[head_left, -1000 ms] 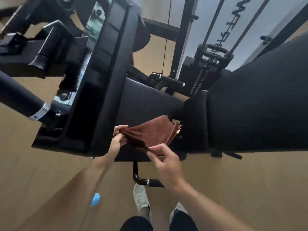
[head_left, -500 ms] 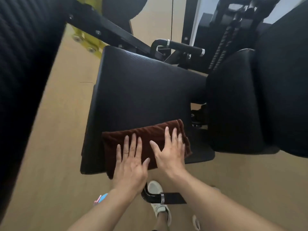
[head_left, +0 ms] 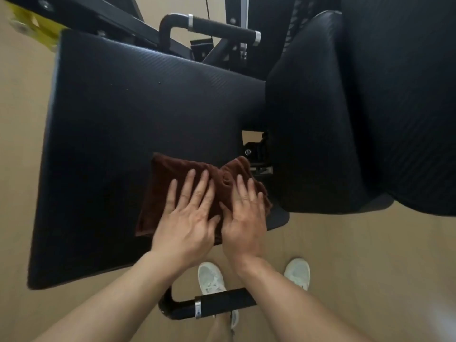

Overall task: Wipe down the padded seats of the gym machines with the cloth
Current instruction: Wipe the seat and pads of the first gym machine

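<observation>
A brown folded cloth (head_left: 162,186) lies on the near right part of the black padded seat (head_left: 118,134). My left hand (head_left: 187,215) presses flat on the cloth with straight, spread fingers. Beside it, my right hand (head_left: 244,215) also lies flat on the cloth, its fingers straight and pointing away from me. The cloth bunches up in a fold between and ahead of the two hands. The black padded backrest (head_left: 345,119) rises to the right of the seat.
A black handle with a silver ring (head_left: 217,304) sticks out below the seat's near edge, above my white shoes (head_left: 209,277). A second black grip handle (head_left: 212,27) stands behind the seat. Tan floor (head_left: 357,267) surrounds the machine, and a yellow part (head_left: 32,28) shows top left.
One second ago both hands held the cloth in the air by its edges. They laid it on the seat and pressed flat; since then the cloth has slid right and bunched.
</observation>
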The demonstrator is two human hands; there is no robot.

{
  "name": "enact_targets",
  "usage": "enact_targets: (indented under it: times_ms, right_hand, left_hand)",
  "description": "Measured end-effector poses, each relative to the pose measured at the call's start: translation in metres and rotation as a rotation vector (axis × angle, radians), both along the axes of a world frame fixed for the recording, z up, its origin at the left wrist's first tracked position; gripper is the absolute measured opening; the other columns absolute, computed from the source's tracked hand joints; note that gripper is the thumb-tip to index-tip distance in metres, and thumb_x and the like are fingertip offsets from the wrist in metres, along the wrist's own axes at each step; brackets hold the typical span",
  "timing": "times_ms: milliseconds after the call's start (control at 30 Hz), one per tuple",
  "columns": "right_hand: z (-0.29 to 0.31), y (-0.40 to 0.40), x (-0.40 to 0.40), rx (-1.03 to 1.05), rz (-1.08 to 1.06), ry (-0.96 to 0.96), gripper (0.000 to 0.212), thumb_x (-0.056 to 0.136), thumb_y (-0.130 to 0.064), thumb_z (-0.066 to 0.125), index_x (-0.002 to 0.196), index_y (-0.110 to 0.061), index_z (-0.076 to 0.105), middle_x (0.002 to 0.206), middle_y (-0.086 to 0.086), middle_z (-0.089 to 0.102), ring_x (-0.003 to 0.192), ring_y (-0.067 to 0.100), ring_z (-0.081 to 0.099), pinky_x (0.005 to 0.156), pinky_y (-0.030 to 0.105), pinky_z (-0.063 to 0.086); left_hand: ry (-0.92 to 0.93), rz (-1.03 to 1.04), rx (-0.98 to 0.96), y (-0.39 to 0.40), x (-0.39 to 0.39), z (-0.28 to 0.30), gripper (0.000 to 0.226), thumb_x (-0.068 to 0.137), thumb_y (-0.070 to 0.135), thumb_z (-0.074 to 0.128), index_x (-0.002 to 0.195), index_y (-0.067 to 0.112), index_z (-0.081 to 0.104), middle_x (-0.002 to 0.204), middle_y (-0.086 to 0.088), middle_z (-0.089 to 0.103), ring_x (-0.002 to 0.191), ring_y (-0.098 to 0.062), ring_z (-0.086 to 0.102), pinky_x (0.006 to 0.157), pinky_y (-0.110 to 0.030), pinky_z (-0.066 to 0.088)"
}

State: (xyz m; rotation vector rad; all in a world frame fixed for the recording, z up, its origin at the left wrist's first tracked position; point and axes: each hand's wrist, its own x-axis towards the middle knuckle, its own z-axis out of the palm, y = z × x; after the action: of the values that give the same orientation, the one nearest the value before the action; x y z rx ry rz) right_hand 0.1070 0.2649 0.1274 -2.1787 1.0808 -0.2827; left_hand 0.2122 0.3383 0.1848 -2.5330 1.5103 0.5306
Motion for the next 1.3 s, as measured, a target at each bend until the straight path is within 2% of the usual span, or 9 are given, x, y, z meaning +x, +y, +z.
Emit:
enact_targets:
  times_ms: [267, 433, 533, 667, 833, 933, 1067, 1200, 1300]
  right_hand:
    - [-0.017, -0.028, -0.044, 0.212, -0.267, -0.035, 0.053, 0.102, -0.039, 0.044, 0.154, -0.037, 0.035, 0.156, -0.004, 0.045, 0.145, 0.018, 0.038, 0.117, 0.046, 0.036]
    - [0.001, -0.028, -0.040, 0.308, -0.289, -0.085, 0.051, 0.104, -0.028, 0.051, 0.152, -0.037, 0.040, 0.156, -0.007, 0.044, 0.145, 0.012, 0.035, 0.121, 0.043, 0.030]
    - [0.017, -0.016, -0.028, 0.391, -0.145, -0.085, 0.057, 0.104, -0.024, 0.052, 0.151, -0.046, 0.029, 0.160, -0.021, 0.020, 0.153, 0.007, 0.012, 0.127, 0.038, 0.012]
    - [0.042, 0.026, 0.016, 0.462, 0.072, -0.189, 0.060, 0.100, -0.020, 0.053, 0.154, -0.040, 0.036, 0.154, -0.037, 0.017, 0.155, 0.004, 0.006, 0.128, 0.040, 0.008]
    - [0.084, 0.089, 0.074, 0.431, 0.556, -0.242, 0.056, 0.101, -0.024, 0.051, 0.154, -0.036, 0.038, 0.162, -0.014, 0.031, 0.156, 0.012, 0.007, 0.126, 0.032, 0.002]
    - [0.085, 0.099, 0.077, 0.352, 0.631, -0.211, 0.054, 0.106, -0.022, 0.040, 0.157, -0.036, 0.028, 0.165, -0.012, 0.026, 0.156, 0.009, 0.000, 0.125, 0.029, -0.007]
    - [0.061, 0.069, 0.040, 0.179, 0.495, -0.223, 0.056, 0.099, -0.019, 0.036, 0.154, -0.030, 0.040, 0.158, -0.009, 0.041, 0.153, 0.012, 0.023, 0.125, 0.037, 0.021]
    - [0.016, 0.019, -0.029, 0.077, 0.212, -0.169, 0.055, 0.097, -0.013, 0.043, 0.151, -0.025, 0.047, 0.155, -0.012, 0.040, 0.149, 0.009, 0.029, 0.121, 0.042, 0.032]
    - [0.001, -0.020, -0.077, 0.205, 0.050, -0.035, 0.054, 0.104, -0.017, 0.048, 0.154, -0.035, 0.037, 0.158, -0.012, 0.041, 0.146, 0.008, 0.036, 0.115, 0.042, 0.040]
  left_hand:
    - [0.112, -0.162, -0.039, -0.056, -0.029, -0.025, 0.067, 0.100, 0.045, 0.020, 0.154, 0.021, -0.013, 0.166, 0.003, -0.017, 0.148, -0.017, -0.031, 0.122, -0.048, -0.016]
    - [0.060, -0.097, -0.063, -0.047, -0.037, -0.018, 0.063, 0.102, 0.040, 0.017, 0.158, 0.020, -0.003, 0.167, 0.002, -0.011, 0.151, -0.019, -0.024, 0.122, -0.050, -0.013]
    - [0.016, -0.029, -0.040, -0.021, -0.038, -0.010, 0.066, 0.098, 0.038, 0.008, 0.158, 0.017, -0.007, 0.166, 0.001, -0.018, 0.150, -0.021, -0.026, 0.123, -0.050, -0.009]
    - [-0.063, 0.091, -0.058, 0.036, -0.013, 0.018, 0.072, 0.089, 0.030, 0.026, 0.154, 0.003, 0.020, 0.164, -0.014, 0.020, 0.154, -0.033, 0.005, 0.122, -0.055, 0.016]
    - [-0.230, 0.227, -0.134, 0.148, 0.028, 0.052, 0.074, 0.081, 0.020, 0.039, 0.151, -0.002, 0.030, 0.154, -0.024, 0.039, 0.144, -0.040, 0.034, 0.117, -0.061, 0.024]
    - [-0.201, 0.268, -0.071, 0.168, 0.042, 0.057, 0.079, 0.085, 0.027, 0.041, 0.158, 0.014, 0.015, 0.158, -0.018, 0.035, 0.155, -0.022, 0.006, 0.120, -0.049, 0.012]
    - [-0.085, 0.146, 0.051, 0.134, 0.036, 0.042, 0.067, 0.092, 0.040, 0.034, 0.154, 0.014, 0.031, 0.157, -0.010, 0.039, 0.154, -0.018, -0.013, 0.118, -0.050, 0.003]
    - [0.102, 0.013, -0.007, 0.050, -0.001, 0.023, 0.061, 0.097, 0.050, 0.018, 0.154, 0.036, 0.001, 0.166, 0.010, 0.003, 0.149, -0.014, -0.029, 0.120, -0.044, -0.017]
    - [0.220, -0.035, 0.008, -0.024, -0.041, -0.001, 0.062, 0.101, 0.044, 0.022, 0.155, 0.038, -0.009, 0.164, 0.013, -0.018, 0.144, -0.018, -0.038, 0.119, -0.050, -0.021]
